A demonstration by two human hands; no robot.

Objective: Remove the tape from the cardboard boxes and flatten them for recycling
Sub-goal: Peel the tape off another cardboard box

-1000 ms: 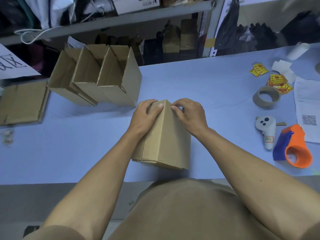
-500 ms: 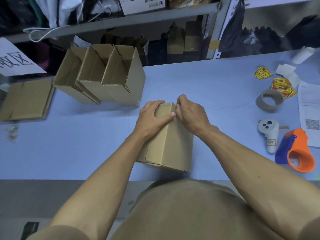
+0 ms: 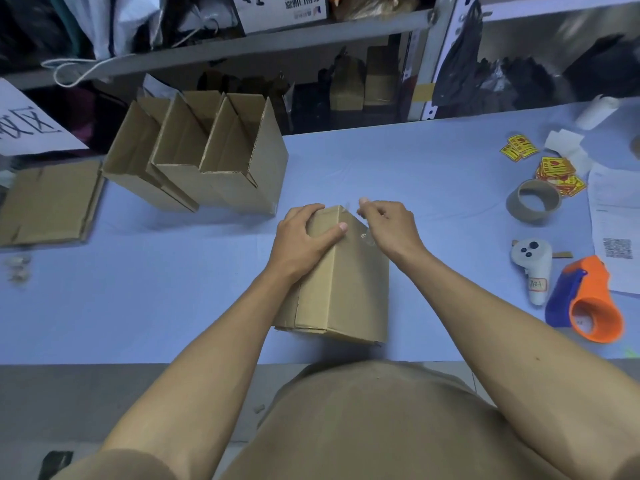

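box in hand: a closed cardboard box [image 3: 349,282] stands on the blue bench [image 3: 415,174], at the near edge in front of the person, its far top end under both hands.
left hand: the left hand [image 3: 304,233] grips the top left corner of the box, fingers curled over the far end and thumb laid across the top face.
right hand: the right hand [image 3: 388,223] is just right of the box top, fingers clenched in a pinch on a strip of clear tape [image 3: 363,233].
tape: the clear strip runs from the pinch down to the box's top right edge, glinting; how much is stuck down i cannot tell.
open boxes: three open boxes [image 3: 204,157] stand in a row at far left, tilted, touching one another.
flattened box: one flat piece [image 3: 48,202] lies at the left edge of the bench.
right side: an empty tape core [image 3: 533,206], yellow stickers [image 3: 557,174], a white controller [image 3: 531,265], an orange and blue tape dispenser [image 3: 585,303] and printed papers [image 3: 613,216].
behind: a metal shelf [image 3: 277,39] with bags and boxes.
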